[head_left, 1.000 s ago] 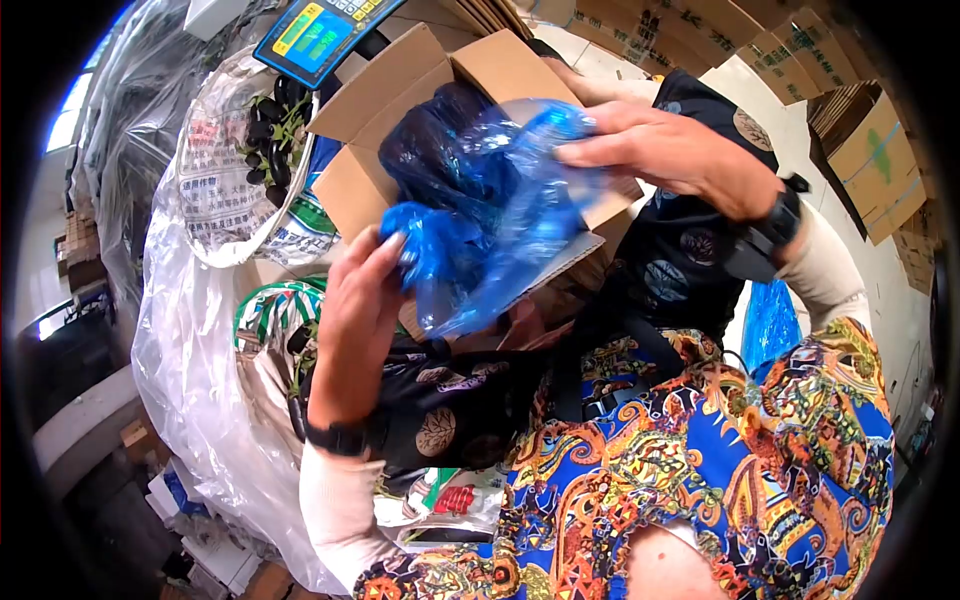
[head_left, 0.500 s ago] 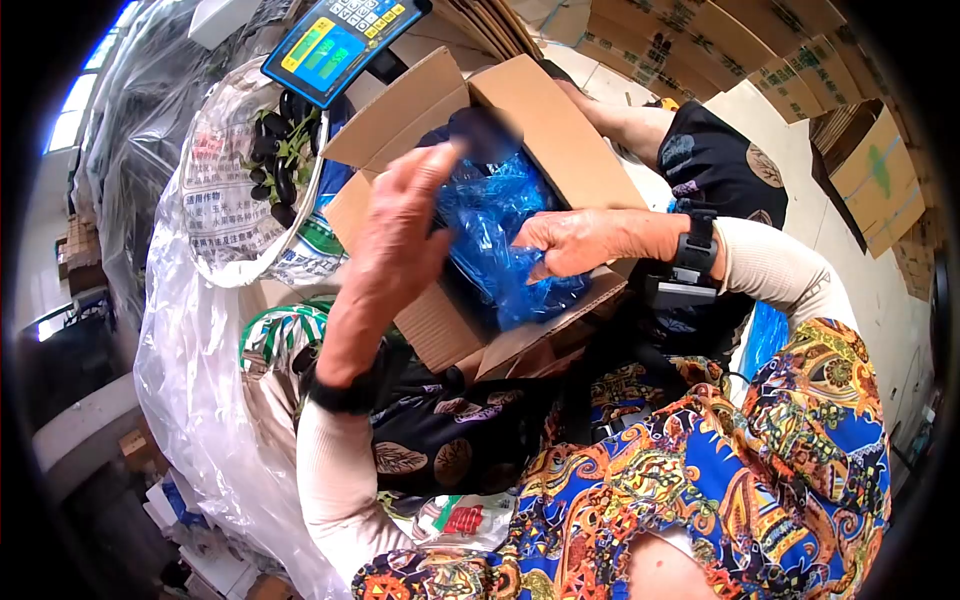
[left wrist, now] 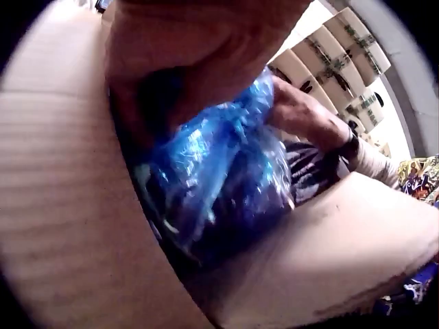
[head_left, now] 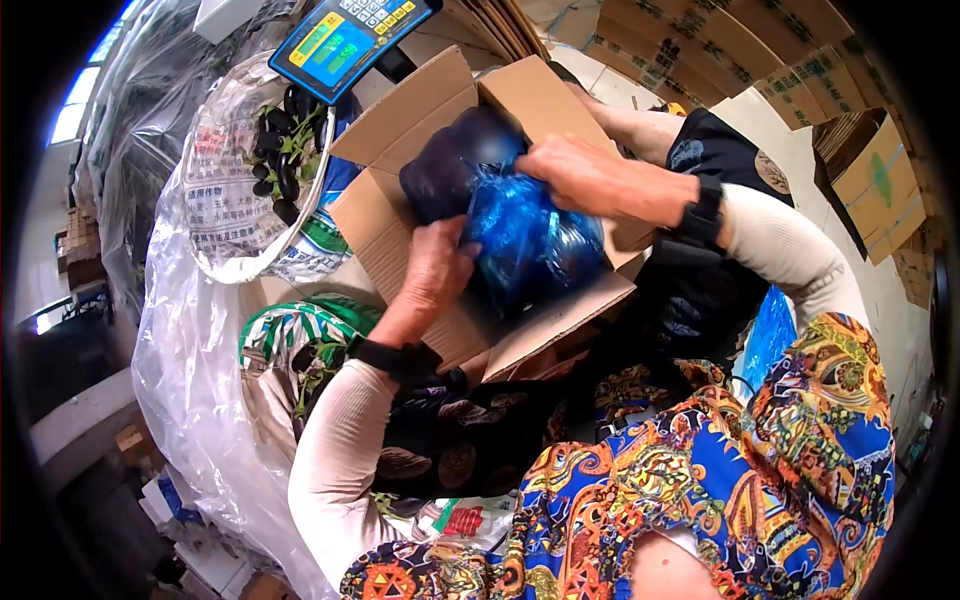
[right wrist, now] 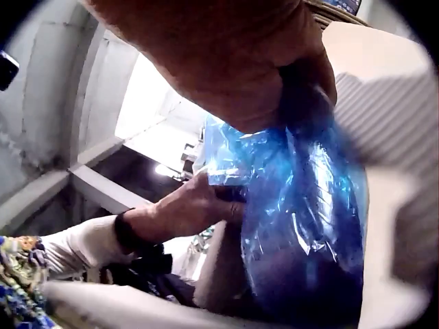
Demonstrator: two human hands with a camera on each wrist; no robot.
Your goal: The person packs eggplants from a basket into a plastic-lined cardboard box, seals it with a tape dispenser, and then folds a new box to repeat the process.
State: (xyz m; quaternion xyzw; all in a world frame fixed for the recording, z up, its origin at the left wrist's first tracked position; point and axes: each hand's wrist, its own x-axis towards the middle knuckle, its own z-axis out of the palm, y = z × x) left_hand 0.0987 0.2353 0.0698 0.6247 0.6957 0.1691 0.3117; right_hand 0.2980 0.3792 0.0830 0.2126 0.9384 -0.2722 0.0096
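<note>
The blue bag (head_left: 535, 235) lay inside the open box (head_left: 375, 215), its crinkled film spread over the near and right part of the contents. A dark, rounded mass (head_left: 455, 160) showed at the far left of the box, beside the bright film; what it was could not be told.

The right hand (head_left: 590, 180) came in from the right, over the box, its grip narrow, with curled fingers pinching film at the far side of the bag. The left hand (head_left: 432, 265) reached over the box's left side, its grip narrow too, with bent fingers and thumb closed on film at the bag's left edge; the fingertips were partly hidden.

The box's flaps stood folded outward. Beyond its far left corner was the scale (head_left: 345, 45), its display lit. To the left, dark eggplants (head_left: 285, 165) lay on a printed white sack (head_left: 222, 190), and a green-striped bag (head_left: 290, 325) sat nearer. Flattened cardboard (head_left: 720, 50) lay at the far right.
</note>
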